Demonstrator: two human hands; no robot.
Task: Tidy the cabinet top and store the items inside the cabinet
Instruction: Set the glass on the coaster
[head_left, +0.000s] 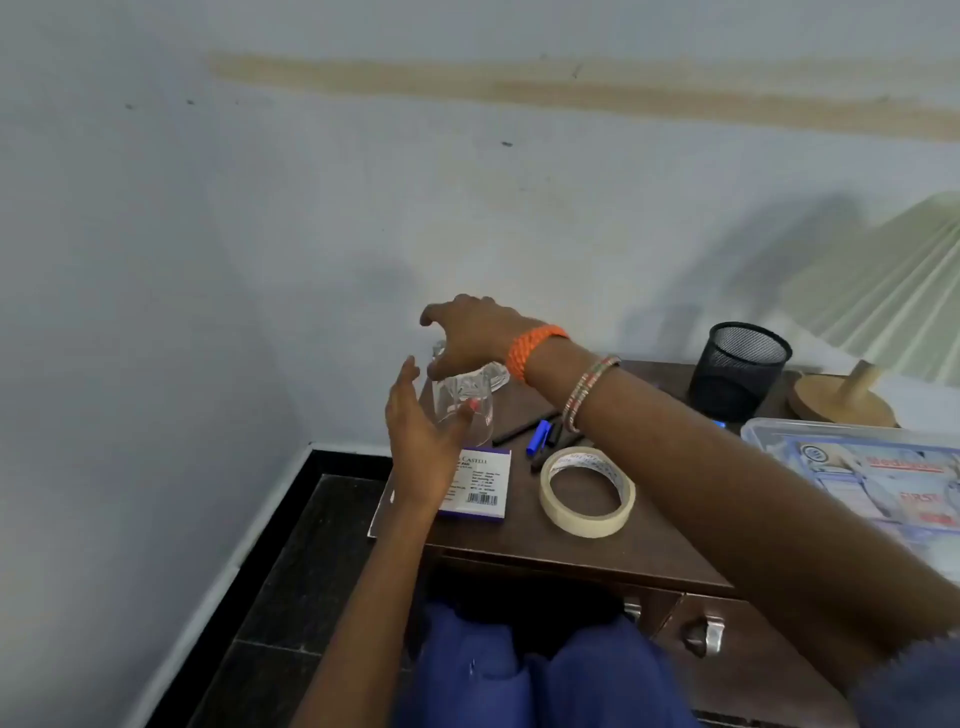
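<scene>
A clear glass (464, 402) stands at the back left of the dark wooden cabinet top (649, 551). My left hand (421, 441) is at the glass's left side, fingers straight and thumb against its wall. My right hand (467, 332) hovers over its top with fingers spread and curved downward; whether it touches is unclear. In front lie a purple-edged notepad (480, 486) with a white label, a roll of masking tape (587, 491), and blue and black pens (540, 436). A second clear glass piece (496, 375) sits behind the right wrist.
A black mesh pen cup (737, 369), a wooden lamp base (836, 400) with a pleated shade (893, 291), and a clear plastic first-aid box (857, 467) fill the right side. A cabinet drawer handle (706, 634) shows below. The wall is close behind, and dark floor tiles lie to the left.
</scene>
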